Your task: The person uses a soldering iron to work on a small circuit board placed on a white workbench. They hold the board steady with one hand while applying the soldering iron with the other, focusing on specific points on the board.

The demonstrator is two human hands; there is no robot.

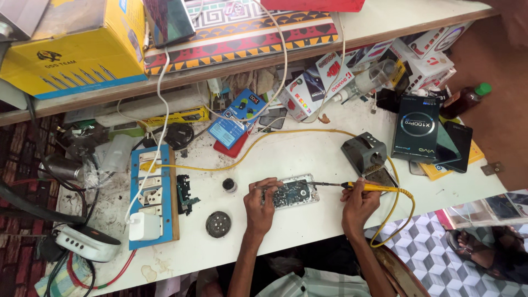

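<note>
An opened phone [295, 192] with its blue circuit board showing lies flat on the white workbench [308, 157]. My left hand [259, 202] rests on the phone's left end, fingers pressing it down. My right hand [358, 202] grips a yellow-handled soldering iron [367, 187], whose dark tip reaches left and touches the phone's right edge. The iron's yellow cable [404, 212] loops round to the right of my hand and runs back across the bench.
A grey soldering iron stand [364, 153] sits just behind my right hand. Left of the phone are a small black pot [229, 185], a round dark tin [218, 224], a loose circuit part [184, 194] and a blue socket board [153, 192]. Boxes and phones crowd the back.
</note>
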